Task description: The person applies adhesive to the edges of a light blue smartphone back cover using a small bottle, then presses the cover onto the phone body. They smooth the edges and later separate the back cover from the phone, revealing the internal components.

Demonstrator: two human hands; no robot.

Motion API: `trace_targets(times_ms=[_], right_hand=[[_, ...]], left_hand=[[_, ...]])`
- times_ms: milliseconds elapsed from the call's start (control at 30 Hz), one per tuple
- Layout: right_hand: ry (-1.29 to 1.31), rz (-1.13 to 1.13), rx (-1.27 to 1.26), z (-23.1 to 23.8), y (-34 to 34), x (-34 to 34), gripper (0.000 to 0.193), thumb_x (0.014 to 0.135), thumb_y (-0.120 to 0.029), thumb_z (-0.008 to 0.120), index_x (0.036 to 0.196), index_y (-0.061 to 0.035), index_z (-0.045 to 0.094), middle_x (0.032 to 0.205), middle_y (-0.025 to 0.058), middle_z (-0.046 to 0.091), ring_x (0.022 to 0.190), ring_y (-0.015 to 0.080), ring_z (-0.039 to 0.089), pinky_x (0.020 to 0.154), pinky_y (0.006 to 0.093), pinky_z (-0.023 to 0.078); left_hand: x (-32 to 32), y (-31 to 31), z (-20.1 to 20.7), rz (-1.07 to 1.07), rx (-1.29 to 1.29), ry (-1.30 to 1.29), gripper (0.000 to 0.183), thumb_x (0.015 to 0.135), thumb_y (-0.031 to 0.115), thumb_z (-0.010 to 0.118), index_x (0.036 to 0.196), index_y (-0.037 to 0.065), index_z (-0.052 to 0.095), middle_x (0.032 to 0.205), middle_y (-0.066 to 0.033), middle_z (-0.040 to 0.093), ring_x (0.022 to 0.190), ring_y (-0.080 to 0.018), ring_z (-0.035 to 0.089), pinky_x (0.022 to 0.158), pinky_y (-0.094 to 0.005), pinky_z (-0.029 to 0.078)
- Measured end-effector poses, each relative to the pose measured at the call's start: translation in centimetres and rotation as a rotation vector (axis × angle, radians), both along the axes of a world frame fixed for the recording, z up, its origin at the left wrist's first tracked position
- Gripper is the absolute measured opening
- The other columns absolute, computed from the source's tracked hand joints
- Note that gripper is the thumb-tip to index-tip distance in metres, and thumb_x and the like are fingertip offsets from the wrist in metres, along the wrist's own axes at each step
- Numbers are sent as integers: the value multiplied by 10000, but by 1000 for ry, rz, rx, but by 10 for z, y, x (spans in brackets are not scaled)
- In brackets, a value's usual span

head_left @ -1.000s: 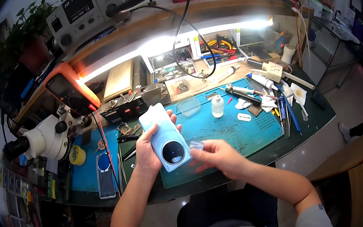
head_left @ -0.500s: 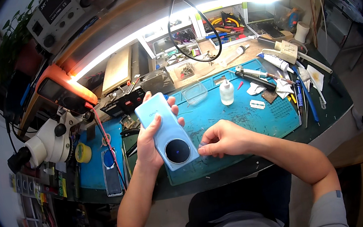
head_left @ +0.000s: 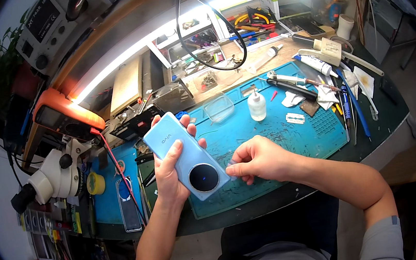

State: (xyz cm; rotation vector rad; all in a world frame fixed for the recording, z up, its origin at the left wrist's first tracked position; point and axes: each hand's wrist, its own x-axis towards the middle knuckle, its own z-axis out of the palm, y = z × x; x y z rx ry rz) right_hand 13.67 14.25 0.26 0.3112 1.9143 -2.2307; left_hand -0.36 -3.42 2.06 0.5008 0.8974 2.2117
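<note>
A light-blue smartphone [head_left: 182, 151] rests in my left hand [head_left: 170, 180], tilted, its back facing up. My thumb lies across the back and the fingers wrap round the far edge. The large round black camera module [head_left: 204, 178] is at the end nearest me. My right hand [head_left: 266, 160] is beside that end, thumb and forefinger pinched at the phone's right edge near the corner. A small, thin, pale-bluish piece seems to show at those fingertips; its kind is not clear. The blue work mat [head_left: 281, 136] lies beneath both hands.
A clear dropper bottle [head_left: 257, 106], a razor blade [head_left: 295, 118] and a clear plastic box [head_left: 219, 108] sit on the mat. Pens and tools, including a blue stick [head_left: 355, 106], crowd the right. An orange multimeter [head_left: 68, 116], a microscope [head_left: 50, 178] and a phone-shaped panel [head_left: 129, 210] are left.
The whole view has shifted and turned slightly. The phone leans a little more to the left in the picture. Both hands keep much the same grip, the right still pinched at the phone's edge.
</note>
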Motion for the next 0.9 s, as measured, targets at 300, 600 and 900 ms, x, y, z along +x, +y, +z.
trace_targets(times_ms=[300,600,900], right_hand=[[12,66,100,5,0,3,250,950,-220,774,915,26,741,733,35,686,649,93,647,612,240,537],[41,143,227,5,0,3,265,936,-226,773,928,39,754,743,56,709,643,99,671,600,254,554],[51,245,307,12,3,2,284,940,-241,764,934,43,757,739,76,714,650,120,693,601,273,563]], left_hand=[[-2,1,-3,-72,-65,32,768,971,12,628,1586,256,237,1481,-204,483,1325,-291,555,1020,-522,573],[-2,3,-1,-155,-173,50,800,949,47,683,1590,228,241,1477,-218,497,1297,-301,588,1008,-535,581],[2,4,5,-224,-241,76,838,928,59,711,1594,219,229,1456,-233,512,1276,-313,606,981,-534,597]])
